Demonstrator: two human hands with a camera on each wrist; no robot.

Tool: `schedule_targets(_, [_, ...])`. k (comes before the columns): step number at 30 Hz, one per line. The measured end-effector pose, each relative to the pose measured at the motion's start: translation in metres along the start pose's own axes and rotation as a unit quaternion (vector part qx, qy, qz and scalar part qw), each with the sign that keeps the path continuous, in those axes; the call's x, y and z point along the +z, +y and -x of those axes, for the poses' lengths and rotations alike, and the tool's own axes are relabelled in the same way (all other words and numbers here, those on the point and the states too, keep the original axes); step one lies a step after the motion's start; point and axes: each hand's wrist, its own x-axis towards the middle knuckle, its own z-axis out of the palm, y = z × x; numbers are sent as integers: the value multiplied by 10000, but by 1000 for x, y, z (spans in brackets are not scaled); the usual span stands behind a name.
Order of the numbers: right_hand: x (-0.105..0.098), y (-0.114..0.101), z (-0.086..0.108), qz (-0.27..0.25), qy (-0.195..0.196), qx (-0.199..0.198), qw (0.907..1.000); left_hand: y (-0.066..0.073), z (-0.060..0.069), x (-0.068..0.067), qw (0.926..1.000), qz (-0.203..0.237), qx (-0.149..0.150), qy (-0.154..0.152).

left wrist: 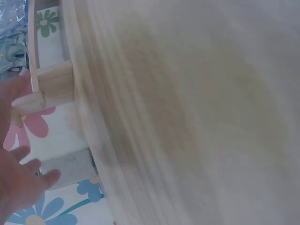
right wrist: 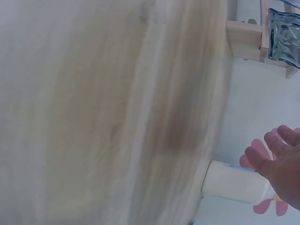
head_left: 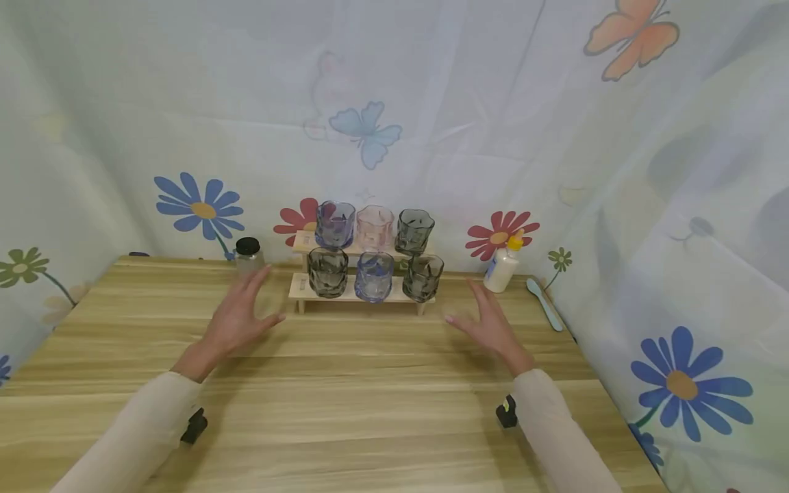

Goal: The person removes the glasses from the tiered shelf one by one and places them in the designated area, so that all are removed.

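Tabletop [head_left: 345, 397], all six glasses [head_left: 374, 276], head view only

The table [head_left: 351, 411] looks like smooth, streaky-grained wood with a soft sheen. On its far side, the rack [head_left: 300, 286] is pale, matt wood; the glasses [head_left: 328, 272] are glossy, uneven tinted glass. The jar [head_left: 249, 263] at left is see-through; at right, the bottle [head_left: 502, 271] looks like smooth plastic. The far curtain [head_left: 246, 103] is faintly shiny, creased cloth.
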Motion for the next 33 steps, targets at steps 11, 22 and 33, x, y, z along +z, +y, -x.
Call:
schedule_targets(11, [-11,-21,-19,-622,252,-292,9973,2,-31,7,9940,855,-10,-682])
schedule_targets(22, [-27,-47,-54,-910,347,-438,9943,-1,-56,7,9916,682,-127,-1089])
schedule_targets(33, [-39,-67,-80,-874,134,-333,9955,1,-66,11,9866,887,-79,-1367])
